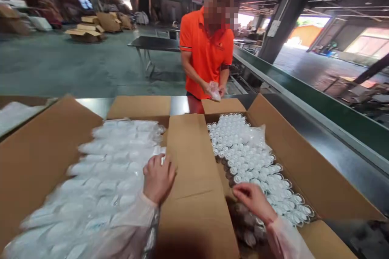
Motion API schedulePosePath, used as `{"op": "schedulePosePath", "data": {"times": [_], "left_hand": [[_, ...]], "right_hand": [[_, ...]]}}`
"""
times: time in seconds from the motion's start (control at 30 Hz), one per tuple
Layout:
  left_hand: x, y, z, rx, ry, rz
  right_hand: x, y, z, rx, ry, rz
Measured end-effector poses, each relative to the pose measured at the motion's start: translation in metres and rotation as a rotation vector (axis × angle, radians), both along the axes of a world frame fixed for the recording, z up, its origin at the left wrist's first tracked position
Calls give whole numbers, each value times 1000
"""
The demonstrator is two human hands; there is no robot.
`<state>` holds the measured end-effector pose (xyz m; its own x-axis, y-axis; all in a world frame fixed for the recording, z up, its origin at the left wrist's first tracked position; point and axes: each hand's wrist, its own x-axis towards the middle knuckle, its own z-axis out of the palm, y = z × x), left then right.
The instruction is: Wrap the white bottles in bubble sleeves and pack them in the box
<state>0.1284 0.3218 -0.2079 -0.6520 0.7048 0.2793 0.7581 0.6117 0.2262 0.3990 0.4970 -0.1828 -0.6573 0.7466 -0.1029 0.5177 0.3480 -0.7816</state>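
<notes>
My left hand [159,176] is at the inner edge of the left carton, fingers curled over a white item in clear plastic wrap [159,152]. Rows of similar white pieces in clear wrap [106,168] fill that carton. Over the right carton, my right hand [253,200] has its thumb and fingers drawn together; whatever may be between them cannot be made out. Just beyond its fingertips, clear containers with white tops [238,145] stand upright in close rows. A crumpled clear plastic bag [257,135] lies on top of them.
Cardboard flaps [190,170] lie between the two open cartons. A co-worker in an orange shirt [206,56] faces me across the metal table [291,125], handling a small clear bag [214,90]. A green conveyor belt [334,97] runs along the right. Another carton [27,101] stands far left.
</notes>
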Motion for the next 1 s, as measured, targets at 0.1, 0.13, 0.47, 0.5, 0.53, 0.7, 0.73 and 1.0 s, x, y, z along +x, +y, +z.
{"op": "schedulePosePath", "data": {"times": [0.1, 0.13, 0.47, 0.5, 0.53, 0.7, 0.73, 1.0], "left_hand": [[51, 26, 2, 89, -186, -369], [67, 34, 1, 106, -257, -463], [113, 99, -2, 239, -661, -675], [114, 107, -2, 287, -708, -658], [116, 116, -2, 342, -753, -635], [131, 150, 8, 531, -996, -508], [135, 152, 10, 491, -1131, -545], [157, 126, 2, 336, -2059, -334]], "right_hand": [[-9, 98, 3, 229, 18, -347], [-10, 125, 2, 280, 27, -433], [20, 178, -4, 278, 333, -626], [25, 170, -1, 235, 359, -596], [29, 160, 3, 189, 375, -554], [44, 87, 22, -61, 329, -258], [46, 74, 24, -141, 328, -214], [77, 15, 17, -584, 643, -442]]}}
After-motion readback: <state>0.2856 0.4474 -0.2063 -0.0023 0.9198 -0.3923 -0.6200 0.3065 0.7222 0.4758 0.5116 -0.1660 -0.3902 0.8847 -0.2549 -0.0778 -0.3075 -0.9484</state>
